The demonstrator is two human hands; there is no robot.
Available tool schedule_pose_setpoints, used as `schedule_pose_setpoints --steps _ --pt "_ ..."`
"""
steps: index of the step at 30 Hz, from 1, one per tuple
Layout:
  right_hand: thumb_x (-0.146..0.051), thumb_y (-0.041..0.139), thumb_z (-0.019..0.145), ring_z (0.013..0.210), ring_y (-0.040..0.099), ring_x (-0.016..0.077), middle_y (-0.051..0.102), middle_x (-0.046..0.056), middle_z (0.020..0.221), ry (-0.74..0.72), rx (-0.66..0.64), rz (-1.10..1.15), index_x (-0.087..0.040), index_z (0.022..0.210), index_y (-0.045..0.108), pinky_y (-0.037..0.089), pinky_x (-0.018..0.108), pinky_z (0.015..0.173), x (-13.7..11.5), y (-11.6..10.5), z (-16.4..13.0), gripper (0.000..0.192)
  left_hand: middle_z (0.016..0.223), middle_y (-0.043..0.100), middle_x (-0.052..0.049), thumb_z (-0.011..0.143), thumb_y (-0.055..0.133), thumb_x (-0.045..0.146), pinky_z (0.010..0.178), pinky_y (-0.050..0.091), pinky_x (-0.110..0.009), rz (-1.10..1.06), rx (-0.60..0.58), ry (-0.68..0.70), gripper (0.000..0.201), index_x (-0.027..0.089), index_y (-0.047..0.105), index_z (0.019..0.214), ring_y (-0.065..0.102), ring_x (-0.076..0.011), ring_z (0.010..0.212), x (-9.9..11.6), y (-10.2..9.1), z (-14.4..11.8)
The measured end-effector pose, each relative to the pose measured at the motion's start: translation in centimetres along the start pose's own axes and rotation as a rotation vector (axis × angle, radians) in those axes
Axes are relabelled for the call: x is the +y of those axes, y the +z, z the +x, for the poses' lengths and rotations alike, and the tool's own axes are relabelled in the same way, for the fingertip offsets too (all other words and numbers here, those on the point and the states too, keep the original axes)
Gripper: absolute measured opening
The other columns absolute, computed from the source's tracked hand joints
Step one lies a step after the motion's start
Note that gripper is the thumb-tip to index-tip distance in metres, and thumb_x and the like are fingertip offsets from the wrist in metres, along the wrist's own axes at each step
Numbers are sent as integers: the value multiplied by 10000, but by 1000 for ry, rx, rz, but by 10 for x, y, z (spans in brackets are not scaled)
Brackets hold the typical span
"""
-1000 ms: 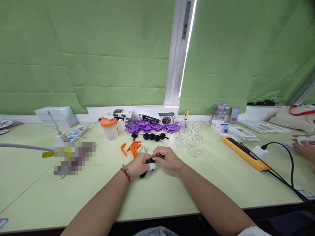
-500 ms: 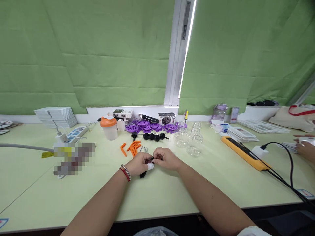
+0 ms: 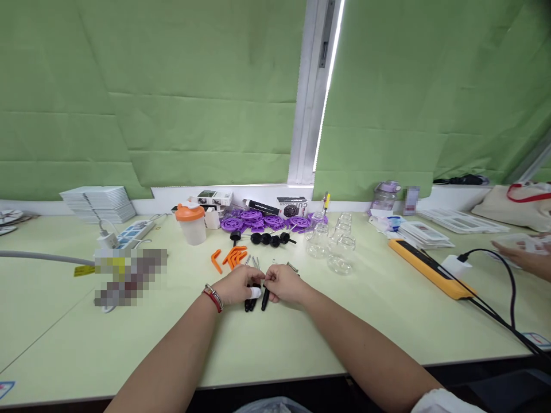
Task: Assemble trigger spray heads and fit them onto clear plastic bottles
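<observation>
My right hand pinches a slim black rod whose lower end points toward me. Beside it, my left hand curls over several black handles, its fingers closed near their upper part; a white wrap covers its thumb. Thin metal shafts stick out beyond the left fingers. A small coil spring lies just past my right hand. Orange angled pieces rest beyond the left hand, and black round knobs sit in a row farther back.
Purple wheel-shaped parts lie before small boxes. An orange-lidded cup stands left, clear glass vessels right. A yellow power strip with black cables lies farther right. Another person's hand is at the right edge.
My hands have come slightly apart and nearer to me. The black rod now shows below my right fingers, and the spring has come into view. The other person's hand has shifted left.
</observation>
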State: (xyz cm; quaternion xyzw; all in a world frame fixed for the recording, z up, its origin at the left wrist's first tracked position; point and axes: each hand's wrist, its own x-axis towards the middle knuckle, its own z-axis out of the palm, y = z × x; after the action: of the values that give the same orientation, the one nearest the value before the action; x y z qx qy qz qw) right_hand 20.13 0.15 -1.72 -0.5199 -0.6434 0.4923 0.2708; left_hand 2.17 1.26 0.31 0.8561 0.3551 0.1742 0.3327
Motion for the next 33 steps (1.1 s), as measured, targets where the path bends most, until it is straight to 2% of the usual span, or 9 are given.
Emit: schedule_pose_setpoints --steps 3,8,12,15,20,23,25,33 --pt "-117 579 737 441 579 136 563 -46 457 -13 15 -7 -209 733 513 462 228 448 1 4 3 113 650 501 24 695 564 223 541 340 -205 38 10 -2 130 152 622 786 422 -102 593 -2 -1 1" --pt "-136 604 728 437 546 118 579 -37 511 -93 45 -84 -203 740 540 425 218 437 12 9 10 94 641 516 16 702 585 267 587 351 -222 123 39 18 105 162 589 711 448 -125 632 -7 -1 1" --pt "-148 598 743 447 556 124 583 -37 509 -75 25 -31 -202 756 540 434 225 456 11 9 10 80 647 528 4 708 590 285 595 354 -235 161 43 20 124 166 616 731 467 -143 656 -9 -1 2" --pt "-158 561 765 442 548 123 565 -40 483 -55 49 -9 -194 789 549 432 223 467 3 -4 8 45 703 573 -23 718 589 295 651 381 -256 182 49 -11 204 172 676 855 502 -175 733 -9 -2 1" --pt "-217 589 715 523 510 105 583 -16 594 -203 346 -226 -171 723 621 375 208 497 2 -52 3 57 972 606 -78 745 609 364 850 379 -333 220 79 10 433 228 636 1155 501 -238 960 -3 -3 0" --pt "-268 633 678 505 465 97 563 -23 567 -201 251 -354 -173 681 655 344 205 486 9 -73 -1 97 998 602 -82 744 619 394 901 354 -362 236 53 18 381 251 676 1092 481 -256 1006 1 0 1" --pt "-286 668 647 500 451 95 572 -22 570 -194 171 -438 -184 674 680 329 206 478 12 -78 -4 106 987 612 -79 737 628 388 907 350 -367 237 34 16 308 249 709 999 482 -258 1002 2 2 2" --pt "-236 737 574 553 495 116 634 -8 657 -195 68 -682 -222 715 722 300 216 472 5 -66 -4 142 951 634 -77 740 617 365 901 358 -379 253 46 9 276 205 698 950 518 -247 947 -1 2 3"
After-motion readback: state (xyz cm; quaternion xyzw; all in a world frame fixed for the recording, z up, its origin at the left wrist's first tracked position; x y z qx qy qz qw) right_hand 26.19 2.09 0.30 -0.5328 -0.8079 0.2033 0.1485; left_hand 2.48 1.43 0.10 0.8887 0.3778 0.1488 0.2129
